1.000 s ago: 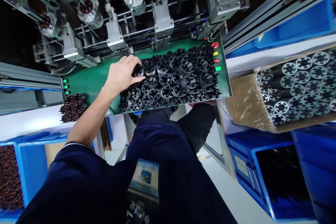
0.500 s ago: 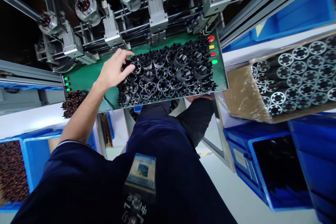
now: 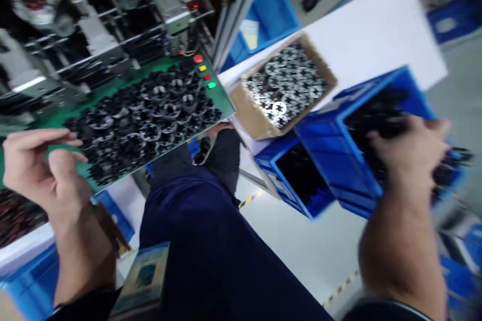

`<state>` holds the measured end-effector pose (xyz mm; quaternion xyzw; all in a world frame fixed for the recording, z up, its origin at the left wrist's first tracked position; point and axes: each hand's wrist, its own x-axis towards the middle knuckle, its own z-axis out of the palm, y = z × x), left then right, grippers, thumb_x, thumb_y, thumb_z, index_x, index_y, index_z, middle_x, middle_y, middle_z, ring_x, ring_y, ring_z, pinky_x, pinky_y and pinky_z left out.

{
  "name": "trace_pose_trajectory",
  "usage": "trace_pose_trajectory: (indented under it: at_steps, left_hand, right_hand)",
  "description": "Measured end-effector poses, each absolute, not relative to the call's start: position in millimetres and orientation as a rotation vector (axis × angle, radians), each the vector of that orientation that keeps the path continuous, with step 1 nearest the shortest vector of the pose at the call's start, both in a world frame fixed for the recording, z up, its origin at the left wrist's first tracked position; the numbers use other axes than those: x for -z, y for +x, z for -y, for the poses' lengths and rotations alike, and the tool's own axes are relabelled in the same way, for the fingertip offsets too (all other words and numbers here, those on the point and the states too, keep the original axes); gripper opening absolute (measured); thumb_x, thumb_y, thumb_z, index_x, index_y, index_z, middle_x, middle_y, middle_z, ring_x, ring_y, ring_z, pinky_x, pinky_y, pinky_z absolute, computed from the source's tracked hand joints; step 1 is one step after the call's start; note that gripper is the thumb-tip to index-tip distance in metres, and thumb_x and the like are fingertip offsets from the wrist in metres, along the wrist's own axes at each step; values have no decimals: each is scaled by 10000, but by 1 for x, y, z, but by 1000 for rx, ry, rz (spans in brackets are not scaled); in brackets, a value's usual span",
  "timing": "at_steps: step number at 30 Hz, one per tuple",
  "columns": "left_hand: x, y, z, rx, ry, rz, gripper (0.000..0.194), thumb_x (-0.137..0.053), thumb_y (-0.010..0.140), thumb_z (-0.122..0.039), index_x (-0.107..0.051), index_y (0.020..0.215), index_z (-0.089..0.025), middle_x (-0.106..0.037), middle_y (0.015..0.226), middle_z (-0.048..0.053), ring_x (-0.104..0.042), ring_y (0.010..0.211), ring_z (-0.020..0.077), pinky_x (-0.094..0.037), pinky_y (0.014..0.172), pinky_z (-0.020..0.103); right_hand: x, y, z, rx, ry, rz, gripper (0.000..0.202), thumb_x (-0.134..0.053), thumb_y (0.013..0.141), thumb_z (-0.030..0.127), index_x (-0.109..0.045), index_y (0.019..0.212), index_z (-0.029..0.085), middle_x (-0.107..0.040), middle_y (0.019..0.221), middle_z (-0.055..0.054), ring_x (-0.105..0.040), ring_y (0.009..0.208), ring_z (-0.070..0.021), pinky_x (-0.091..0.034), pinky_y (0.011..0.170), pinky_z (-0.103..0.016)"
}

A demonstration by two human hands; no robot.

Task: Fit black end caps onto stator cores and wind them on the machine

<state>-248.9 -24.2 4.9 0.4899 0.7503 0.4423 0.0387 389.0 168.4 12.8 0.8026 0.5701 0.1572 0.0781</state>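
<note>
My left hand (image 3: 47, 165) is at the left end of a dense layer of black, slotted ring-shaped parts (image 3: 150, 115). Its fingers are half bent, the thumb stands apart from them, and nothing shows between. The fingertips are close to the nearest rings; whether they touch is unclear. Far to the right, my right hand (image 3: 412, 148) reaches over a blue bin (image 3: 361, 148) that holds dark parts (image 3: 376, 110). Motion smears this hand, and its fingertips merge with the dark contents. I cannot make out whether it grips one.
The rings lie on a green machine bench (image 3: 226, 103) below metal fixtures (image 3: 171, 7). Coloured buttons (image 3: 207, 76) line its right end. A cardboard box (image 3: 258, 128) of metal slotted rings (image 3: 289, 85) and a smaller blue bin (image 3: 269, 160) stand between bench and right-hand bin.
The view has swung right, bringing the large blue bin and my right hand into sight. My left hand stays beside the black rings, now a little off their left end.
</note>
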Motion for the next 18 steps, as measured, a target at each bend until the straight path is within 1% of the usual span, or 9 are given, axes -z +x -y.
trace_pose_trajectory:
  at_steps: [2, 3, 7, 8, 10, 11, 13, 15, 18]
  left_hand:
    - [-4, -205, -2, -1405, 1550, -2108, 337, -596, 1224, -591, -828, 1445, -488, -824, 1286, -15, -858, 1097, 332, -697, 757, 644]
    - [-4, -184, -20, -1405, 1620, -1969, 284, -641, 1206, -538, -845, 1383, -451, -819, 1226, -5, -847, 1063, 309, -693, 736, 590]
    - [-1, -102, -111, -1217, 1905, -1387, 154, -780, 1139, -382, -852, 1243, -294, -831, 1126, 24, -811, 966, 223, -639, 703, 373]
    - [3, -81, -135, -1126, 1960, -1295, 182, -774, 1141, -391, -848, 1261, -277, -839, 1133, 39, -810, 963, 227, -645, 737, 371]
    - [14, -37, -179, -848, 2096, -1174, 273, -726, 1168, -424, -836, 1358, -262, -849, 1213, 78, -824, 1073, 274, -689, 969, 440]
    - [22, -14, -198, -695, 2169, -1139, 307, -697, 1176, -412, -831, 1402, -253, -845, 1285, 101, -824, 1164, 301, -677, 1083, 475]
    - [40, 31, -230, -353, 2298, -1134, 410, -644, 1188, -379, -808, 1534, -234, -815, 1434, 155, -792, 1352, 351, -631, 1214, 507]
    - [57, 71, -252, -108, 2348, -1144, 499, -641, 1157, -291, -785, 1628, -216, -788, 1551, 195, -770, 1432, 371, -609, 1253, 501]
    - [76, 112, -273, 54, 2342, -1148, 555, -704, 1035, -154, -844, 1571, -192, -835, 1515, 219, -810, 1355, 389, -639, 1178, 492]
  right_hand:
    - [-23, 417, -166, -298, 2514, -1575, 420, -967, 1071, 389, -863, 1425, 188, -743, 1564, -338, -811, 1329, -409, -610, 986, -551]
    - [-24, 426, -166, -206, 2559, -1559, 423, -931, 1091, 392, -843, 1458, 202, -737, 1588, -331, -798, 1312, -404, -568, 998, -550]
    - [-16, 443, -165, -34, 2614, -1709, 397, -848, 1114, 379, -801, 1484, 243, -848, 1362, -236, -744, 1091, -330, -489, 974, -503]
    - [-13, 446, -163, -3, 2627, -1752, 384, -859, 1094, 365, -812, 1456, 246, -860, 1314, -221, -732, 1051, -317, -493, 969, -494]
    - [-9, 451, -159, 44, 2662, -1838, 319, -859, 1057, 341, -835, 1360, 244, -867, 1259, -201, -724, 1020, -308, -526, 987, -483]
    - [-7, 453, -157, 55, 2687, -1874, 274, -842, 1045, 335, -835, 1302, 241, -865, 1234, -193, -729, 1023, -313, -548, 1010, -485]
    - [-5, 457, -150, 58, 2740, -1940, 204, -794, 1030, 340, -806, 1207, 239, -857, 1194, -181, -749, 1051, -337, -592, 1064, -511]
    - [-5, 459, -144, 46, 2798, -2005, 159, -764, 1007, 363, -754, 1114, 247, -845, 1211, -186, -773, 1129, -365, -619, 1138, -549]
    - [-7, 461, -131, 35, 2888, -2089, 157, -733, 984, 406, -659, 1007, 269, -826, 1316, -205, -782, 1290, -384, -608, 1260, -585]
